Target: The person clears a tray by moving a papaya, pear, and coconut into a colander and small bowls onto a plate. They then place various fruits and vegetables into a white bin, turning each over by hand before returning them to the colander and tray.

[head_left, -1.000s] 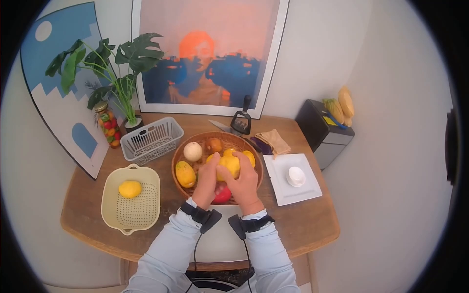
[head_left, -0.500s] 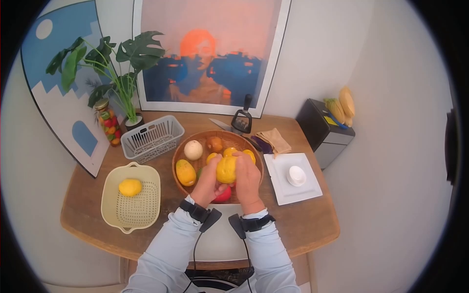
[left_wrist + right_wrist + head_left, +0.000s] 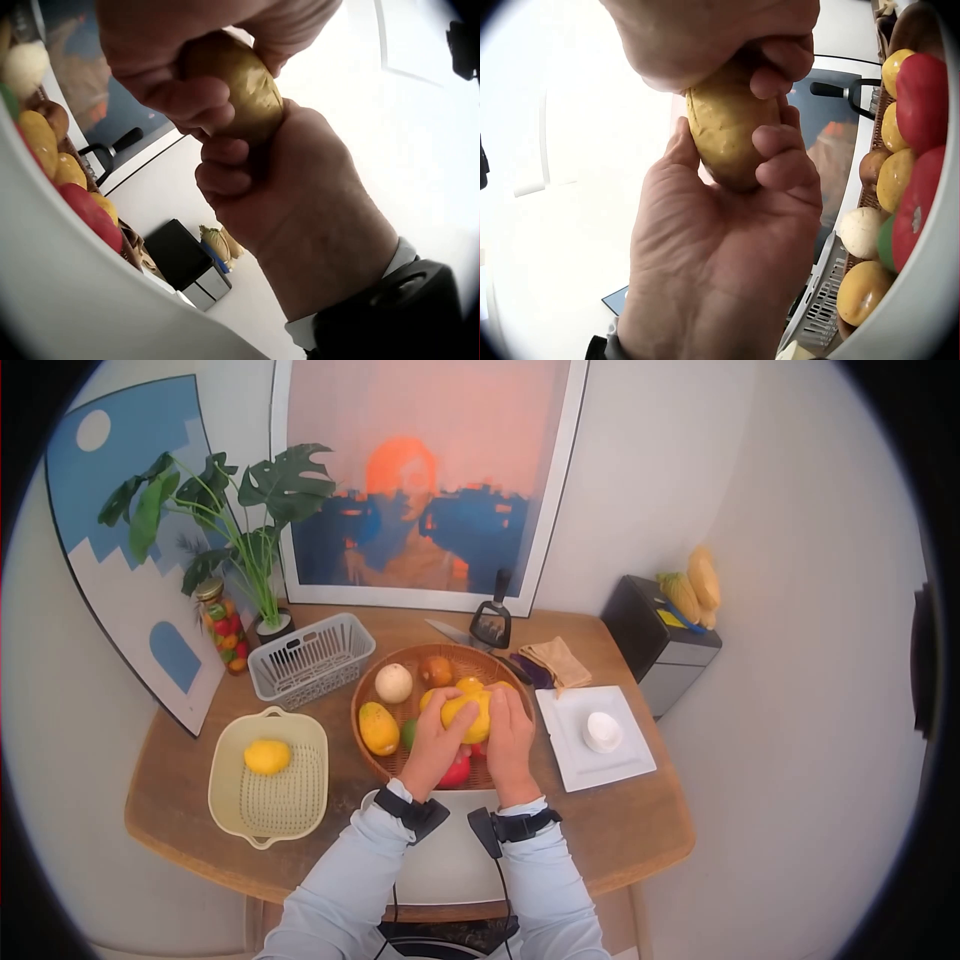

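Note:
Both hands hold one lumpy yellow fruit (image 3: 468, 716) above the round wicker basket (image 3: 362, 732). The left hand (image 3: 434, 744) grips its left side with the thumb across the front, and the right hand (image 3: 512, 742) wraps its right side. In the left wrist view, curled fingers of the left hand (image 3: 307, 187) and right hand (image 3: 165, 45) meet around the fruit (image 3: 244, 86). The right wrist view shows the fruit (image 3: 724, 127) between the right palm (image 3: 724, 232) and the left hand above. Part of its surface is hidden by fingers.
A cream colander (image 3: 285, 800) with a yellow fruit (image 3: 267, 757) stands left; a grey basket (image 3: 312, 660), jar (image 3: 224, 630) and plant are behind it. A knife and black-handled tool (image 3: 491, 622) lie at the back. A white plate (image 3: 600, 765) with a cup is right.
The fruit has turned between the hands, and the left thumb has come across its front after lying lower half a second ago. The head view has tilted slightly up.

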A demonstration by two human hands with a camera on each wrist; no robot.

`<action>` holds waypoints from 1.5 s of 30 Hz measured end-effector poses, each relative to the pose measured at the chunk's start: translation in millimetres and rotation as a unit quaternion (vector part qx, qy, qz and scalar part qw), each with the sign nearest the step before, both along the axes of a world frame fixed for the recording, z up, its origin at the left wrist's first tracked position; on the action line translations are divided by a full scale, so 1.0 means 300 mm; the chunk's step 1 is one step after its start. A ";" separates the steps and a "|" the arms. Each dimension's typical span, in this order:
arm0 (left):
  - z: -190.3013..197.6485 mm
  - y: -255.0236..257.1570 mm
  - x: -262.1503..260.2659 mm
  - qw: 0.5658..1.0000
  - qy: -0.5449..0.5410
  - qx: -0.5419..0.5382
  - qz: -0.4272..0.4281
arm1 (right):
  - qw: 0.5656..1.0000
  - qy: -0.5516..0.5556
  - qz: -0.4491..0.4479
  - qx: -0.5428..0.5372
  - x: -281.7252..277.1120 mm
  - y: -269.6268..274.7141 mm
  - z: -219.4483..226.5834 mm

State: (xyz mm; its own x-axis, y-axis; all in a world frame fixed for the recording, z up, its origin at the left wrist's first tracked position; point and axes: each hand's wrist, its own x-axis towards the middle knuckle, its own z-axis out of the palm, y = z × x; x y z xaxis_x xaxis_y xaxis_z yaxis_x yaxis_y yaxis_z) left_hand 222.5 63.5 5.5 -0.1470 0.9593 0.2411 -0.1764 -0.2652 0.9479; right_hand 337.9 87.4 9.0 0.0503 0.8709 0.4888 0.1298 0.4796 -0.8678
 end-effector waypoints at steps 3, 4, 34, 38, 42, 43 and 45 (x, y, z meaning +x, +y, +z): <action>0.004 0.006 -0.015 0.994 -0.086 -0.048 -0.042 | 0.997 -0.058 -0.002 0.054 -0.003 -0.015 0.029; 0.002 0.009 -0.025 0.994 -0.087 -0.051 -0.047 | 0.993 -0.087 -0.006 0.080 -0.007 -0.024 0.037; 0.014 -0.265 -0.117 0.637 0.616 -0.107 -0.452 | 0.632 -0.678 0.349 -0.137 0.106 -0.313 0.048; -0.023 -0.270 -0.124 0.612 0.622 -0.097 -0.479 | 0.669 -0.647 0.333 -0.149 0.128 -0.302 -0.009; -0.075 -0.280 -0.097 0.581 0.625 -0.077 -0.515 | 0.657 -0.600 0.413 -0.194 0.123 -0.311 -0.055; -0.059 -0.282 -0.091 0.576 0.628 -0.068 -0.519 | 0.649 -0.601 0.422 -0.199 0.115 -0.314 -0.049; -0.007 -0.283 -0.091 0.572 0.646 -0.086 -0.499 | 0.660 -0.652 0.322 -0.191 0.070 -0.291 -0.081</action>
